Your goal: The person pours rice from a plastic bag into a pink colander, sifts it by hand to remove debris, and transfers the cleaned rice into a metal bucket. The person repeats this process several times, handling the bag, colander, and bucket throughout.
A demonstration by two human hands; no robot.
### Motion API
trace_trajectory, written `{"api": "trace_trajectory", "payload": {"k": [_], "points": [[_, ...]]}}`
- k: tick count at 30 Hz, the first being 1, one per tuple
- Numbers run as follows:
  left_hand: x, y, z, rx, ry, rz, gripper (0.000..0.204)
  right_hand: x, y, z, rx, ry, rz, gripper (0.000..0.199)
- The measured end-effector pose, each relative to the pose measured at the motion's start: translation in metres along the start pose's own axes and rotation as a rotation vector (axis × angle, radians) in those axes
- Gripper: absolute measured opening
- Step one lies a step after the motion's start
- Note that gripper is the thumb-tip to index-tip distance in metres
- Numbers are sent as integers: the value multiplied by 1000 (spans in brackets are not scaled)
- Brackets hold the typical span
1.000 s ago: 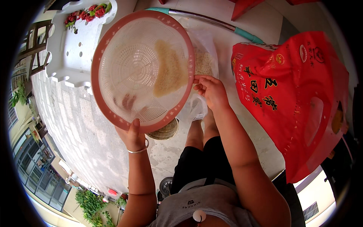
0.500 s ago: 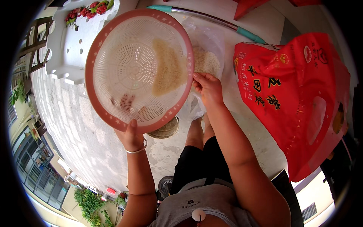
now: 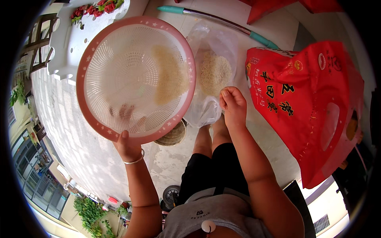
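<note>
A round white mesh colander (image 3: 115,63) with a pink, star-patterned rim is in my left hand (image 3: 127,147). The thumb lies over the near rim and the fingers show through the mesh from below. Rice grains (image 3: 170,75) lie gathered on the colander's right side. My right hand (image 3: 233,105) is apart from the rim, its thumb and fingers pressed together. Anything small between them cannot be made out. Beneath and beyond this hand, a clear plastic bag (image 3: 207,113) stands open with rice (image 3: 216,73) in it.
A large red rice bag (image 3: 278,115) stands on the right. Behind the clear bag lies a metal pole (image 3: 222,20) with teal ends. A white foam crate (image 3: 63,49) holding red peppers (image 3: 95,12) sits far left. Below the colander is a woven basket (image 3: 173,135).
My right hand has let go of the colander's rim and moved right and nearer, over the clear bag's edge. The colander has shifted left in my left hand, uncovering more bagged rice.
</note>
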State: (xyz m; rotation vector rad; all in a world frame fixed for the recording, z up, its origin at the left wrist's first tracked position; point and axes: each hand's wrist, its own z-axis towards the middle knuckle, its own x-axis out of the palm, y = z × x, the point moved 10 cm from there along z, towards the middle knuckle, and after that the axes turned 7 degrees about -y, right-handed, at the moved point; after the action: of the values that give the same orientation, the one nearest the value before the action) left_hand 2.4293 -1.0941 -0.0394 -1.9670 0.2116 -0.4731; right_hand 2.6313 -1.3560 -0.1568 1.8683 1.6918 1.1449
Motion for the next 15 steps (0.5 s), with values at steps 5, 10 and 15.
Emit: {"api": "trace_trajectory", "payload": {"k": [5,10,15], "points": [[-30,-25,6,-28,27,-60,88,21,-17,-95,-162,403,-481,9],[-49,-44,4,32,-8,-40,86,67,-131,-184,-211,773,-753,12],[-64,-51,-2,36,-62,-27,84,95,-233,-239,-331,1115,-1385,31]]}}
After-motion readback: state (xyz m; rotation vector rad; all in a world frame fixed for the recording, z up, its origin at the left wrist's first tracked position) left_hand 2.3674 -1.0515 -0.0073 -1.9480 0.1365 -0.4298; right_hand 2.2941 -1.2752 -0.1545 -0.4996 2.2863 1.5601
